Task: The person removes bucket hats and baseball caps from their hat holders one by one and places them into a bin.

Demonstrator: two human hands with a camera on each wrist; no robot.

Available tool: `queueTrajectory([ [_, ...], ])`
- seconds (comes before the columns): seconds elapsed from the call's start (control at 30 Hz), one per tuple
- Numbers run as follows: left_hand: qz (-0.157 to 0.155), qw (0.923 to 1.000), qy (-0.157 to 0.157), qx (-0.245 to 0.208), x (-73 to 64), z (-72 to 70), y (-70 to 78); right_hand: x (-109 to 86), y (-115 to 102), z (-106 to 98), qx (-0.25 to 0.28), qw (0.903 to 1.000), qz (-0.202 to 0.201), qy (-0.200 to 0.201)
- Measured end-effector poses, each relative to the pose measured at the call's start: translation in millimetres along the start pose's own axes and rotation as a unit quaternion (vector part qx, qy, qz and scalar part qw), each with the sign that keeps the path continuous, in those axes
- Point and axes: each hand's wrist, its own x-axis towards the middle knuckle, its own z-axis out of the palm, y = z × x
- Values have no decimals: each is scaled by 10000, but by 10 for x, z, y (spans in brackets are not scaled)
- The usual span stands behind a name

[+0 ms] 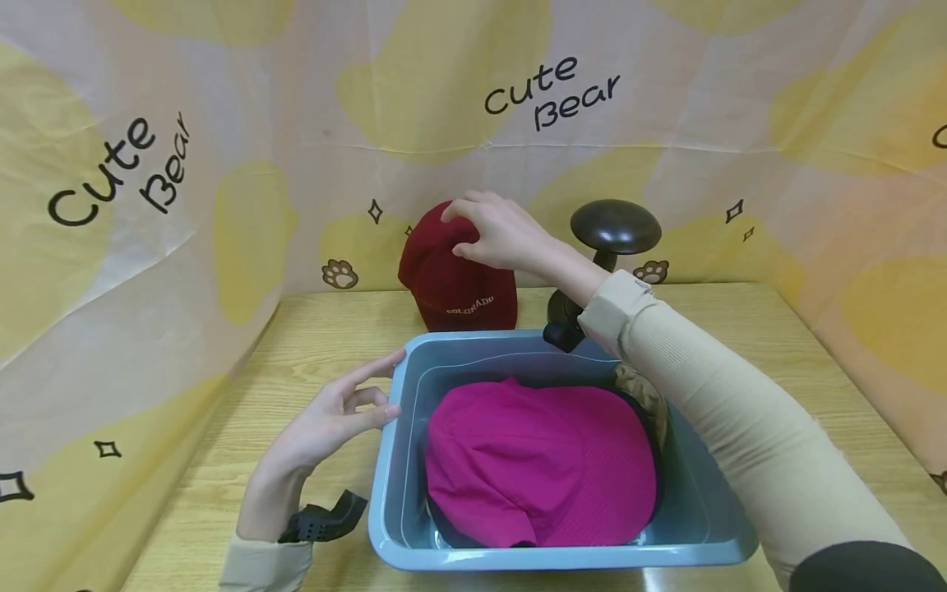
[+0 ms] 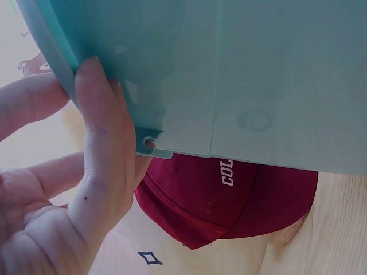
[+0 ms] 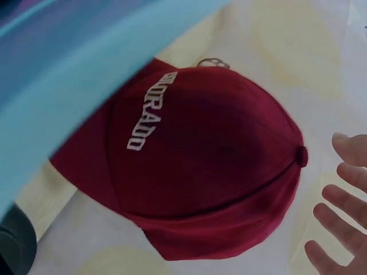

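Observation:
A red cap with white COLORADO lettering stands behind the light-blue basin, whose rim hides its lower part. My right hand reaches over the basin and overlaps the cap's crown. In the right wrist view, the fingers are spread beside the crown's top button, apart from the cap. At the basin's left side, my left hand touches the rim, with straight fingers against the outer wall in the left wrist view. A magenta cap fills much of the basin.
In the basin, a dark edge shows under the magenta cap, and a tan cloth item lies at the right. A black stand with a rounded top rises behind the basin, partly hidden by my right arm. Printed fabric hangs behind the wooden table.

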Motion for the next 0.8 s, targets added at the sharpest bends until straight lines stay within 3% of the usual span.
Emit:
queueTrajectory([
  [0.27, -59, 10000, -9, -35, 2, -6, -2, 111, 104, 80, -1, 9994, 148, -298],
  [0.47, -95, 9999, 2, -48, 7, -6, 4, 144, 199, 161, 150, 9994, 174, -276],
  [0.8, 43, 10000, -10, -54, -6, -7, 10, 208, 151, 171, -352, 9987, 96, -369],
])
